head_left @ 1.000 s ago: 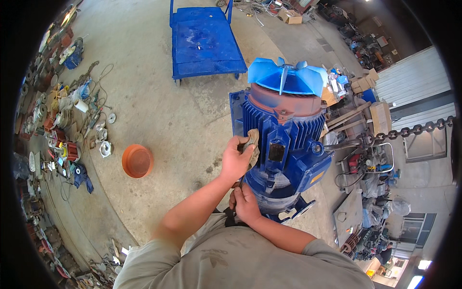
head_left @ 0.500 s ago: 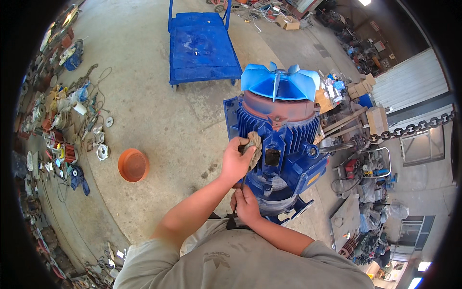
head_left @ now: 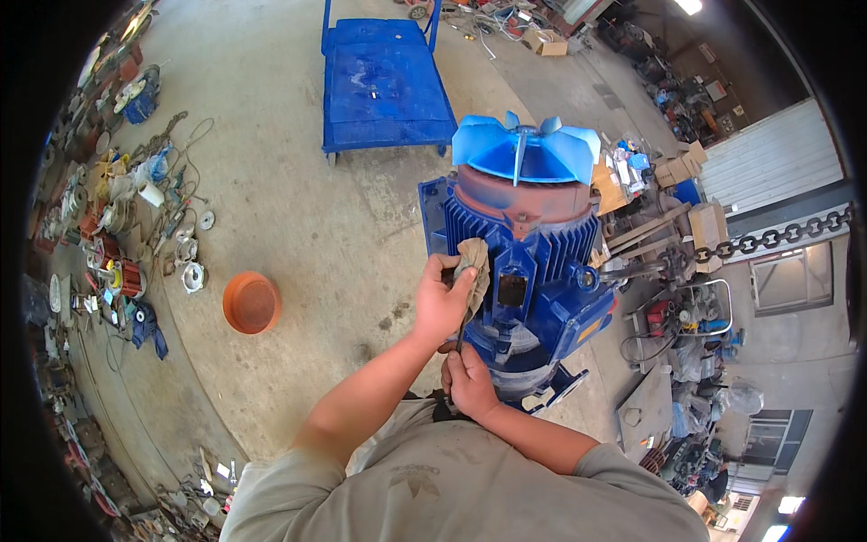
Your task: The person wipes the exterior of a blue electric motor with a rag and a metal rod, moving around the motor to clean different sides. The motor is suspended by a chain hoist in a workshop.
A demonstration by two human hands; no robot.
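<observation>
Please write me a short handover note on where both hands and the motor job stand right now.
Left hand: closed on a tan rag, pressing it against the finned side of the blue motor.
Right hand: lower down, fingers pinching a thin dark tool against the motor's base.
Motor stands upright on the concrete floor, light blue fan exposed on top.
Done: cannot tell how much is wiped.
Left: the rest of the housing, by the look of it.

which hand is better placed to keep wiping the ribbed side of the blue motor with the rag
Left. The left hand already grips the rag against the blue motor beside its fins. The right hand sits lower, near the motor's base, pinching a thin dark tool.
</observation>
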